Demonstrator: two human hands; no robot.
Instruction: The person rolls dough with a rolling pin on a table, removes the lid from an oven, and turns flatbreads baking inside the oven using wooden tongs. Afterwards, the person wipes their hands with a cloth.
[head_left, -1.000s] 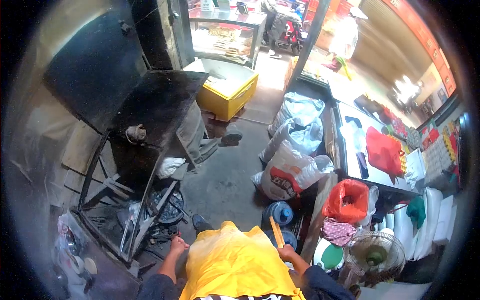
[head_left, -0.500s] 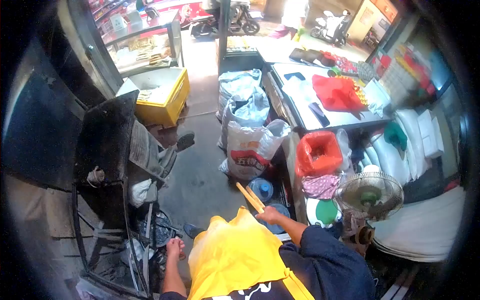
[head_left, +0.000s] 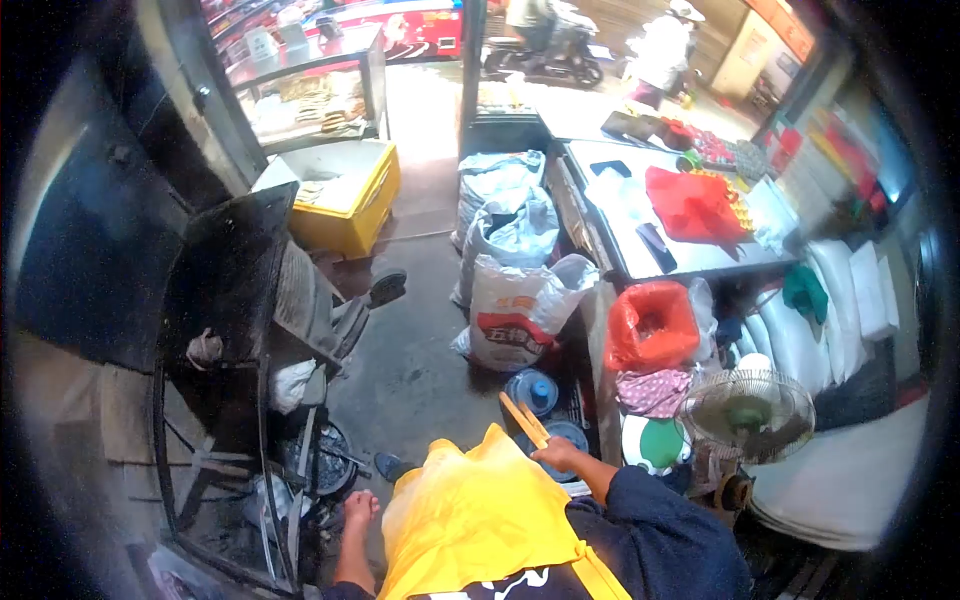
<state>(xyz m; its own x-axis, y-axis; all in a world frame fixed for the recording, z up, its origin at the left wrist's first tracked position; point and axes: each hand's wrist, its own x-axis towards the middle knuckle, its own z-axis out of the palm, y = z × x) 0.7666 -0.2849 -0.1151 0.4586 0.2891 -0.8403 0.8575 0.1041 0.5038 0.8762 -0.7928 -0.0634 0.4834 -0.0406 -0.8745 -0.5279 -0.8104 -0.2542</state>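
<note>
My right hand [head_left: 559, 457] is closed round one end of a pair of wooden tongs [head_left: 524, 420], whose two arms stand slightly apart and point forward, away from me. Below the tongs a large blue-capped water bottle [head_left: 532, 392] stands on the floor. My left hand [head_left: 361, 506] hangs low beside the yellow apron [head_left: 480, 500], its fingers curled in, with nothing visible in them. Nearest to that hand is a round pan of dark pieces [head_left: 335, 462] by the black metal frame.
A black metal stand [head_left: 215, 290] rises on the left, and a yellow box [head_left: 345, 215] lies beyond it. White sacks [head_left: 515, 315] line the right of the walkway. A counter [head_left: 610, 235], red-lined bin [head_left: 650, 350] and fan [head_left: 750, 415] are on the right. People pass outside.
The view has shifted, so the room sits slightly lower and further right. My right hand still holds the tongs. Outside, a scooter and a walking person have moved.
</note>
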